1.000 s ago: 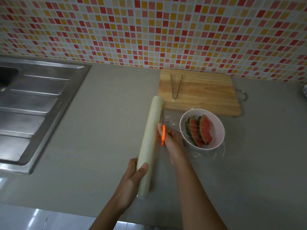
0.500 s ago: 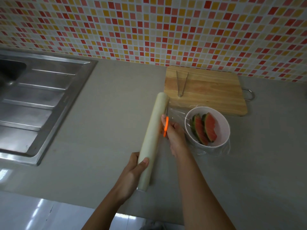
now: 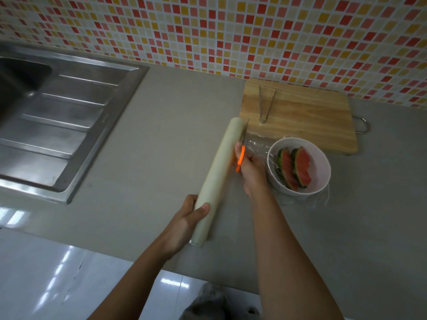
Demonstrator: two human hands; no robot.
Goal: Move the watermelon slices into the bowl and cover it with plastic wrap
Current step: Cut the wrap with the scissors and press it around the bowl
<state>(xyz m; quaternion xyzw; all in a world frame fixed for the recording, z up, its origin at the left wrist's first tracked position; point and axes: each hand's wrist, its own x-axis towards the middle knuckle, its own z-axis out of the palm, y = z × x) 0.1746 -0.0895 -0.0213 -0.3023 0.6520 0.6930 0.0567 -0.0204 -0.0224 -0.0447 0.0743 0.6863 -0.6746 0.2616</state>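
Observation:
A white bowl point(image 3: 321, 179) on the grey counter holds two watermelon slices point(image 3: 293, 168). Clear plastic wrap point(image 3: 256, 144) stretches from the bowl to a long cream roll of wrap point(image 3: 221, 167) lying on the counter to its left. My left hand point(image 3: 187, 220) grips the near end of the roll. My right hand point(image 3: 250, 172) holds orange-handled scissors point(image 3: 241, 155), whose blades point away along the roll's right side at the stretched film.
A wooden cutting board point(image 3: 307, 118) with metal tongs point(image 3: 265, 103) on it lies behind the bowl, against the mosaic tile wall. A steel sink point(image 3: 57, 125) with a drainboard fills the left. The counter's front edge runs just below my left hand.
The scissors have advanced a little farther away along the roll through the film. My left hand keeps its grip on the roll, and the view has shifted slightly.

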